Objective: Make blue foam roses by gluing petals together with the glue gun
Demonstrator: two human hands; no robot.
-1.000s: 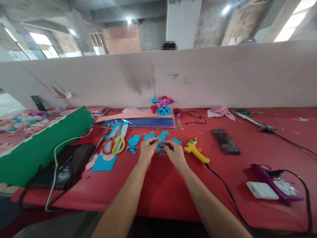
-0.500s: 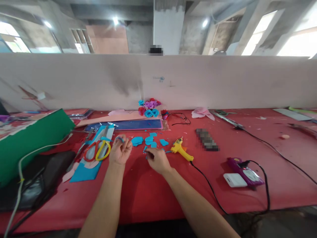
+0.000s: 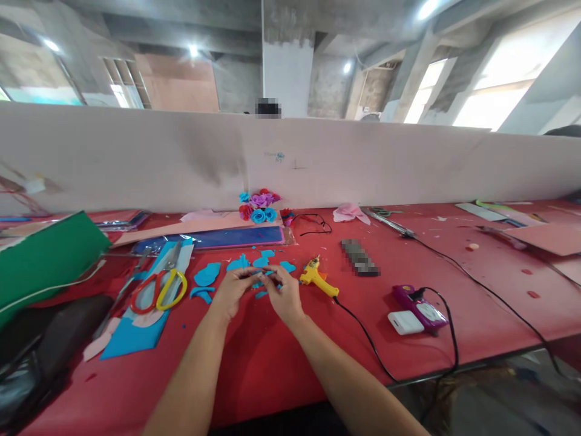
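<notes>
My left hand (image 3: 231,295) and my right hand (image 3: 285,297) meet fingertip to fingertip over the red table. Both are closed in a pinch around a small blue paper piece, mostly hidden by the fingers. Blue paper petals (image 3: 207,274) lie just left of my left hand, with a curled blue piece (image 3: 202,295) below them. More cut blue pieces (image 3: 264,258) are spread behind the fingertips. A yellow hot glue gun (image 3: 319,277) rests to the right of my right hand.
Scissors with red and yellow handles (image 3: 171,289) lie on blue paper (image 3: 131,336) at left. Paper roses (image 3: 258,206) stand at the back. A purple power socket (image 3: 420,309) with a white plug and black cable sits at right. A low partition (image 3: 345,163) borders the table.
My hands were apart and have come together at the fingertips. My left hand has turned from palm up to a pinch. The view has swung slightly right.
</notes>
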